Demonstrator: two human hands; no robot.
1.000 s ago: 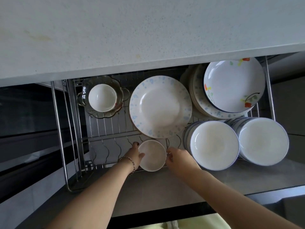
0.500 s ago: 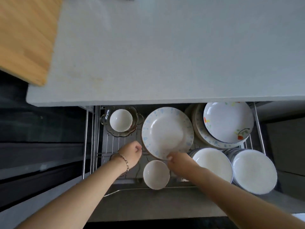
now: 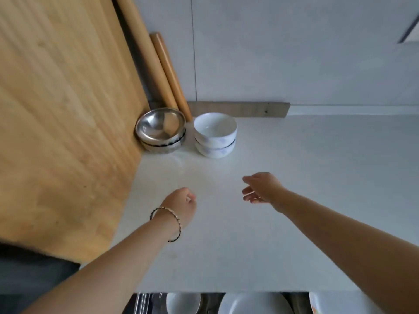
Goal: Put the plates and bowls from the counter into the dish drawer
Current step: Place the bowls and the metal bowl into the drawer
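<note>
Left hand (image 3: 181, 205) (loosely curled, empty) and open, empty right hand (image 3: 260, 189) are hovering short of the stacked white bowls (image 3: 215, 134); grip the lower one.

Two white bowls (image 3: 215, 134) with faint blue print, nested upright at the rear of the counter (image 3: 294, 177), stacked steel bowls (image 3: 160, 130) just left, open dish drawer (image 3: 141, 302) below, holding white plates (image 3: 256, 303).
</note>
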